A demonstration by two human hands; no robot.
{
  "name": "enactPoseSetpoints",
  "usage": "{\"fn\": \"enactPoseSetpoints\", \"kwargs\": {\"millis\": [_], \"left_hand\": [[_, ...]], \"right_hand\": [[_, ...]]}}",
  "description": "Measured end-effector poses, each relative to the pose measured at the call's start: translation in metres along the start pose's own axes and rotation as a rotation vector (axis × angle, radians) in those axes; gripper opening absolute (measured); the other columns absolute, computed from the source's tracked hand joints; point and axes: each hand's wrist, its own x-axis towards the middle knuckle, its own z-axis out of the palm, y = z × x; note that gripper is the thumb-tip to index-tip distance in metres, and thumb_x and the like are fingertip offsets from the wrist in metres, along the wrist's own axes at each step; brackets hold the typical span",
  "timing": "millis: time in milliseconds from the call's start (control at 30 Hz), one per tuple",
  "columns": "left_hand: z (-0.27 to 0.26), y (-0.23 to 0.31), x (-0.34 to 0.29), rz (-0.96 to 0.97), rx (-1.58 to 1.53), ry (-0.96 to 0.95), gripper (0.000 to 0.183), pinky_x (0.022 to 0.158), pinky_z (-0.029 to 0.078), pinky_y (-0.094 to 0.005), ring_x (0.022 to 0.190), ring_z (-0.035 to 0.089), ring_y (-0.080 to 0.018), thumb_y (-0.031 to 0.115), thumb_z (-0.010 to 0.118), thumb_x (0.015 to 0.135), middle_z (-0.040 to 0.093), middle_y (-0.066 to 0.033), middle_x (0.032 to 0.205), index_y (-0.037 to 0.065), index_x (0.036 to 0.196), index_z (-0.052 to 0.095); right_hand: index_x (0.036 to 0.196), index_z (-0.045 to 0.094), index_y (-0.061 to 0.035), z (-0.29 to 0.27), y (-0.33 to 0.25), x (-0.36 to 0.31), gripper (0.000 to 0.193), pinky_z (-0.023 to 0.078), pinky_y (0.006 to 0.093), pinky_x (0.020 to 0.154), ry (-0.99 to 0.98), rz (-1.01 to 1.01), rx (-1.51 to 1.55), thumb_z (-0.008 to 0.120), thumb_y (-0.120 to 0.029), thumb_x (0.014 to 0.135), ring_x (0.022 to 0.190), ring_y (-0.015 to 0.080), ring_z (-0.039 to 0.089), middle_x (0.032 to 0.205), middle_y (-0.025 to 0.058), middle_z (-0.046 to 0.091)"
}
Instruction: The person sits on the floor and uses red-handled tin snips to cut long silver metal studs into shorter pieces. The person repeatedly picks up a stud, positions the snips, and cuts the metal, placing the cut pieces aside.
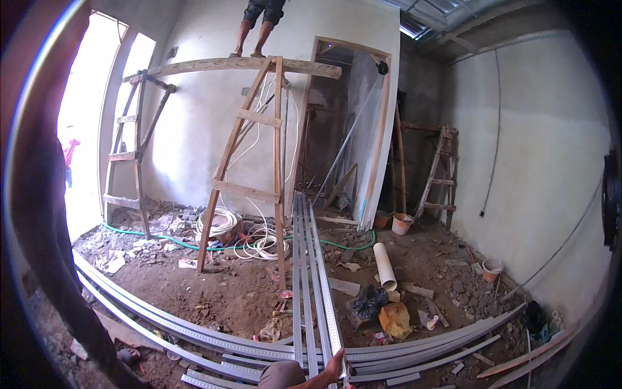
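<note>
My left hand point(334, 367) is low in the middle of the head view, its forearm coming in from the lower left. It is closed at the near end of a long galvanized metal channel point(322, 272) with a row of holes along one side. Beside that channel, more long metal channels point(297, 285) run away from me toward the doorway. They lie across a curved-looking bundle of metal channels point(214, 340) on the ground. A knee point(282, 375) shows just left of my hand. My right hand is not visible.
A plank point(227, 64) on wooden trestles point(223, 162) bears a standing person point(259, 26). Coiled white cable point(220, 222), a green hose point(337, 246), a white pipe point(385, 266), a black bag point(369, 303) and buckets point(402, 224) lie about the dirt floor.
</note>
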Motion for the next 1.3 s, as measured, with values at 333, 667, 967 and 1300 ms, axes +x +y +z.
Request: {"fn": "enactPoseSetpoints", "kwargs": {"millis": [333, 667, 967, 1300], "left_hand": [[-0.046, -0.003, 0.000, 0.078, 0.011, -0.060, 0.061, 0.067, 0.049, -0.0389, 0.069, 0.057, -0.0248, 0.056, 0.030, 0.092, 0.058, -0.0117, 0.080, -0.001, 0.098, 0.053], [0.009, -0.022, 0.004, -0.076, -0.197, 0.008, 0.062, 0.055, 0.046, -0.0384, 0.058, 0.051, -0.0233, 0.066, 0.026, 0.087, 0.052, -0.0113, 0.069, 0.008, 0.095, 0.046], [0.005, -0.020, 0.002, -0.069, -0.132, 0.050, 0.060, 0.057, 0.046, -0.0396, 0.061, 0.051, -0.0235, 0.061, 0.025, 0.089, 0.052, -0.0120, 0.073, 0.005, 0.096, 0.045], [0.003, -0.026, 0.013, 0.098, 0.004, 0.163, 0.038, 0.042, 0.048, -0.0386, 0.052, 0.055, -0.0235, 0.037, 0.056, 0.085, 0.054, -0.0137, 0.074, 0.005, 0.099, 0.040]], "right_hand": [[0.071, 0.045, -0.0125, 0.016, 0.001, -0.012, 0.033, 0.029, 0.0293, 0.036, 0.092, -0.141, 0.031, 0.036, -0.034, 0.095, 0.041, 0.0106, 0.036, 0.053, -0.0026, 0.039], [0.071, 0.051, -0.0060, -0.014, -0.024, -0.057, 0.012, 0.030, 0.0303, 0.045, 0.178, -0.006, 0.013, 0.053, -0.018, 0.068, 0.051, 0.0112, 0.039, 0.059, -0.0007, 0.043], [0.059, 0.047, -0.0072, -0.007, -0.015, -0.045, 0.027, 0.028, 0.0338, 0.039, 0.239, -0.078, -0.038, 0.049, -0.025, 0.079, 0.039, 0.0121, 0.036, 0.046, -0.0007, 0.038], [0.063, 0.049, -0.0085, -0.013, 0.006, -0.055, 0.014, 0.028, 0.0333, 0.034, 0.206, -0.044, -0.046, 0.050, -0.020, 0.071, 0.038, 0.0141, 0.038, 0.048, 0.0001, 0.040]]}}
